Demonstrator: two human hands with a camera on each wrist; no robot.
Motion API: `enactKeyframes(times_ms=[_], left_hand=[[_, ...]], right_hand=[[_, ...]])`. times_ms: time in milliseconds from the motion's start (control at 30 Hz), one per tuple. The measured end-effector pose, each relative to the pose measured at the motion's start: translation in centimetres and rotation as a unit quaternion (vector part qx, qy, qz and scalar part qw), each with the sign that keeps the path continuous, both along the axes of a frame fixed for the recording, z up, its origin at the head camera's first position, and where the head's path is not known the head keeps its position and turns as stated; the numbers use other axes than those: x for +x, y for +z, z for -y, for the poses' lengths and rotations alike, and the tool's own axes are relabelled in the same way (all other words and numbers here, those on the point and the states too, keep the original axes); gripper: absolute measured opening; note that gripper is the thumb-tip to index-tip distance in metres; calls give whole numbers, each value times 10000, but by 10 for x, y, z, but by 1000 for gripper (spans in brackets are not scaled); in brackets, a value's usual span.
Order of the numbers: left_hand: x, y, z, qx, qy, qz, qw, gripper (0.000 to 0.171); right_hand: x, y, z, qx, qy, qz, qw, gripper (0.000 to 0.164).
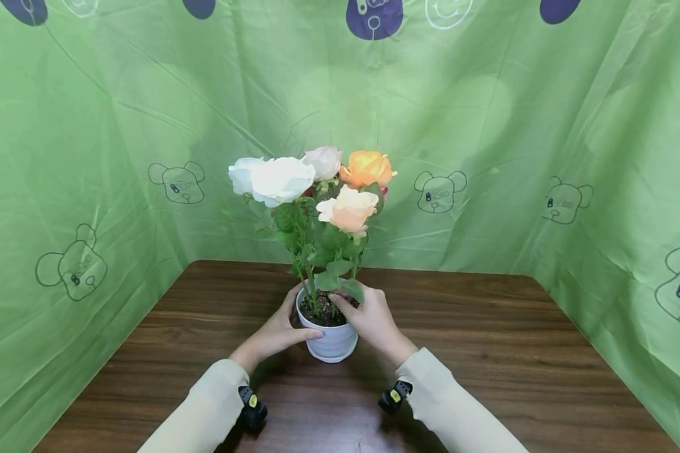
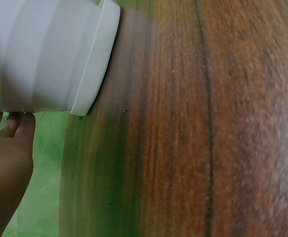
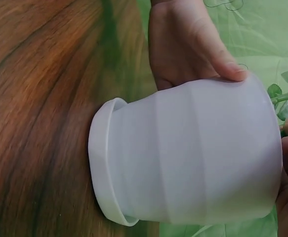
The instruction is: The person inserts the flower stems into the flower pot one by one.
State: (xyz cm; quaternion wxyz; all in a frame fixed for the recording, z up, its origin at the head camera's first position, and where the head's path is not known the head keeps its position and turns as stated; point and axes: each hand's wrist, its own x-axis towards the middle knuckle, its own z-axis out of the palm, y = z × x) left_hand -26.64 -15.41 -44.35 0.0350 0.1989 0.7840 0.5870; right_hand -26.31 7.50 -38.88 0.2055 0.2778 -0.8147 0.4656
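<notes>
A white ribbed flowerpot (image 1: 333, 345) with a saucer stands on the table, filled with dark soil (image 1: 322, 313) and several upright roses. My left hand (image 1: 276, 331) grips the pot from the left, thumb across its front near the rim and fingers round the far side. At the pot's right rim, my right hand (image 1: 372, 319) reaches over the soil. In the right wrist view its fingertips pinch a green rose stem (image 3: 283, 130) just above the rim. A peach rose (image 1: 348, 209) leans over this hand. White roses (image 1: 280, 180) stand on the left, an orange rose (image 1: 368, 168) behind.
The brown wooden table (image 1: 464, 352) spreads on both sides of the pot. A green curtain (image 1: 487, 126) with bear drawings hangs behind the table and at its sides. Leaves (image 1: 331, 277) hang low over the soil and partly cover the right fingers.
</notes>
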Motion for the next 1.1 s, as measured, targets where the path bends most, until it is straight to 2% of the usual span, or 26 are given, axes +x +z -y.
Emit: enactKeyframes(times_ms=[233,667,867,1100], left_hand=[[2,1,0,-47,96,1,9999,111],[1,-1,0,-60,5,-33,10000,112],[1,0,0,13,-31,-28,10000,112],[2,0,-1,49,-57,-52,10000,111]], right_hand=[[-1,-3,-1,-76,-8,86,9999,10],[-1,-1,3,-80,2,459,9989,22],[-2,0,3,13,21,579,9983,16],[-1,0,1,315,62,335,9989,9]])
